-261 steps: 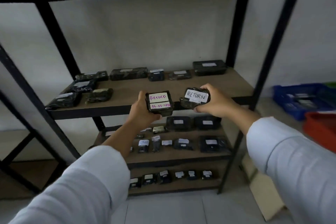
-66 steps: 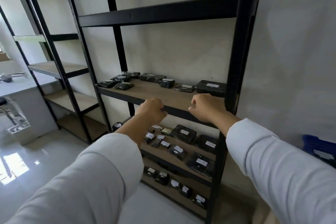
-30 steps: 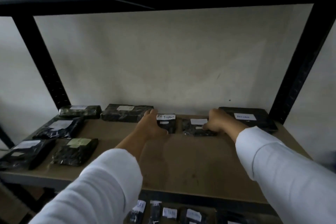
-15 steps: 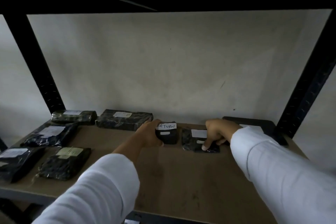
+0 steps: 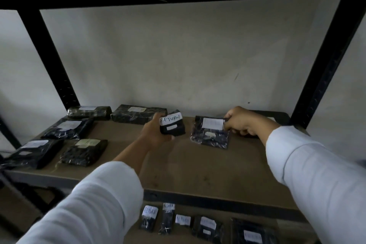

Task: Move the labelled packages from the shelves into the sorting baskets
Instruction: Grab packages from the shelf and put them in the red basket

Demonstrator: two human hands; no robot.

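- Our left hand [image 5: 156, 131] has its fingers and thumb curled round a small black package [image 5: 172, 126], tilted up so its white label reading RETURN faces us; it looks lifted off the board, though we cannot tell for sure
- Our right hand [image 5: 242, 121] pinches the upper right corner of a flat black package [image 5: 211, 132] with a pale label; the fingers are curled together at that corner, and the package's near end lies on the shelf board [image 5: 198, 166]
- The two packages sit near each other at the middle of the board, toward the back wall
- Along the back, left of our left hand, lie a long dark package [image 5: 138, 114] and a shorter one [image 5: 89, 112]
- On the left part of the board lie three more wrapped packages: one with a white label [image 5: 68, 128], one at the front corner [image 5: 32, 151], one with a yellowish label [image 5: 84, 151]
- A flat black package [image 5: 277, 115] lies behind our right wrist, mostly hidden
- On the lower shelf [image 5: 287, 226] stands a row of small labelled packages [image 5: 149, 218], several marked RETURN
- Both our arms wear white sleeves [image 5: 95, 204]
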